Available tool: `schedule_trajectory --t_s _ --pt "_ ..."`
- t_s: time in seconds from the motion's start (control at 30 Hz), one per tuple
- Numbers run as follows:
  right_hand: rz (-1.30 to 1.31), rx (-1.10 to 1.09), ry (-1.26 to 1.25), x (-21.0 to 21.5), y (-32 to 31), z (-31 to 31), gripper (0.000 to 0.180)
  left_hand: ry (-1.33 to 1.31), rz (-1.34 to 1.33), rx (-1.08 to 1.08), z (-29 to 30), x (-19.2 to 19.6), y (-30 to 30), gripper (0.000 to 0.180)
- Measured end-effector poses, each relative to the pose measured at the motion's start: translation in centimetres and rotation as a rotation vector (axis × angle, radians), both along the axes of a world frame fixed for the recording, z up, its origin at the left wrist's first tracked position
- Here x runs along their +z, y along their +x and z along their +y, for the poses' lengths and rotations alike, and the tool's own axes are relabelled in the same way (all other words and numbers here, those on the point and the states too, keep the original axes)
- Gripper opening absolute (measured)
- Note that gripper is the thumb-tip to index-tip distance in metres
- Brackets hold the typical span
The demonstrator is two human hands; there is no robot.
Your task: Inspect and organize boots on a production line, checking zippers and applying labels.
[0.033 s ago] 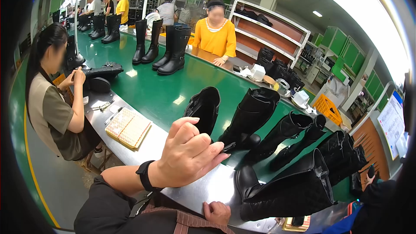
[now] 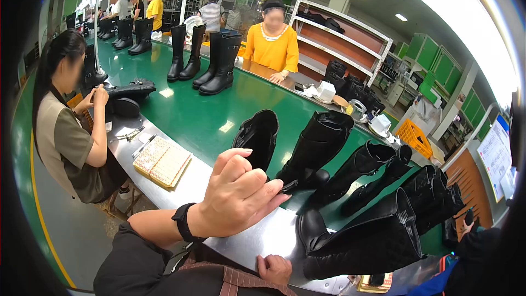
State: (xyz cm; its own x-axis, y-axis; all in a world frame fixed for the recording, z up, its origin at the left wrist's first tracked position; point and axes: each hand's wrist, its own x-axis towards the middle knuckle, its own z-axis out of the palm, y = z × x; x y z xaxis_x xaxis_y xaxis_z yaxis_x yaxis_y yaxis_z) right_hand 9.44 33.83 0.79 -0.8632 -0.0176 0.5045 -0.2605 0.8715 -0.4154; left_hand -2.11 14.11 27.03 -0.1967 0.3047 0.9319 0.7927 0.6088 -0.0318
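Observation:
My left hand point(image 2: 235, 194) is raised over the steel bench edge point(image 2: 268, 233), with a dark band on its wrist. Its fingers are curled in, and a small black strip point(image 2: 290, 187) shows at the fingertips; what it belongs to is unclear. Behind the hand stands a black boot point(image 2: 262, 131), its front part hidden. Just to the right is a tall black boot point(image 2: 320, 140). My right hand point(image 2: 275, 269) rests on the bench edge close to my body, fingers curled and nothing showing in them. Beside it, a black quilted boot point(image 2: 367, 238) leans to the right.
More black boots point(image 2: 359, 172) crowd the right side. A patterned paper stack point(image 2: 161, 161) and tools point(image 2: 130, 133) lie on the left. One person point(image 2: 74, 131) sits working on the left; another in yellow point(image 2: 271, 46) stands across the green table point(image 2: 186, 112). A sleeved arm point(image 2: 476, 252) shows at far right.

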Motion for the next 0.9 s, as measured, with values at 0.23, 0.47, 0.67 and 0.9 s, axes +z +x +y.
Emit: schedule_trajectory --t_s 0.23,0.47,0.67,0.9 --pt "0.017 0.011 0.007 0.05 0.02 0.31 0.031 -0.003 0.01 -0.004 0.32 -0.11 0.12 0.025" --pt "0.011 0.009 0.0 -0.07 0.11 0.62 0.031 -0.021 0.0 -0.006 0.69 -0.24 0.32 0.025" --pt "0.003 0.002 -0.006 -0.16 -0.07 0.84 0.031 -0.02 0.012 0.005 0.8 -0.1 0.32 0.025" --pt "-0.031 -0.015 -0.012 0.55 0.3 0.71 0.031 -0.029 0.0 0.009 0.98 -0.3 0.59 0.025"
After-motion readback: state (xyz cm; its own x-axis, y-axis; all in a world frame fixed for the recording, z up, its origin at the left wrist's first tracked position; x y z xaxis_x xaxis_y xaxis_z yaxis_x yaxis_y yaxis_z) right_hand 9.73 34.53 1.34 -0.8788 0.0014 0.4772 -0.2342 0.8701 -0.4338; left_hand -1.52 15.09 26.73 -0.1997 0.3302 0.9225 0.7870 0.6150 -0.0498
